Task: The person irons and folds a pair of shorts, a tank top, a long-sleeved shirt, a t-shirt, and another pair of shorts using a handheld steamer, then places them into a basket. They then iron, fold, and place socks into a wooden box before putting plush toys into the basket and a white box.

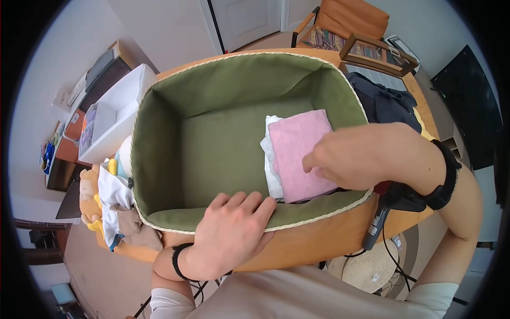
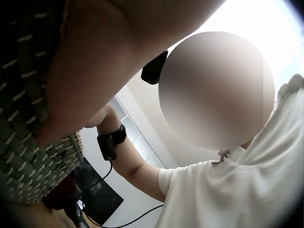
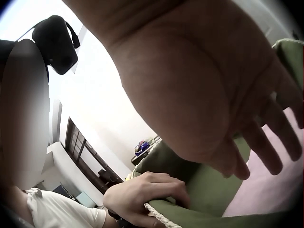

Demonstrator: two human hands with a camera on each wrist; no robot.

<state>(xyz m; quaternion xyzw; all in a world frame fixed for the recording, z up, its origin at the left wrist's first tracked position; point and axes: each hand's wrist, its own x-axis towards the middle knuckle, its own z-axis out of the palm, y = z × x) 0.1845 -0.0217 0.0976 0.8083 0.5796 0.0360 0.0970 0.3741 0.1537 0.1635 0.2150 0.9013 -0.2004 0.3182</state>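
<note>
A green cloth-lined basket [image 1: 223, 159] with a cream braided rim stands on the wooden table; the left wrist view shows its woven green outside [image 2: 23, 161]. My left hand [image 1: 226, 236] grips its near rim, fingers curled over the inside and thumb outside. Inside, toward the right, a folded pink cloth [image 1: 297, 138] lies on a folded white cloth [image 1: 270, 175]. My right hand [image 1: 361, 157] is over the pink cloth's right part. In the right wrist view its loosely spread fingers [image 3: 266, 152] point down toward the cloth, holding nothing.
Left of the basket are a white box [image 1: 109, 130], a plush toy [image 1: 88, 194] and crumpled clothes [image 1: 114, 189]. Dark fabric [image 1: 380, 98] and a wooden frame [image 1: 366, 58] lie to the right. A corded appliance with a grey handle [image 1: 375, 228] is at the near right edge.
</note>
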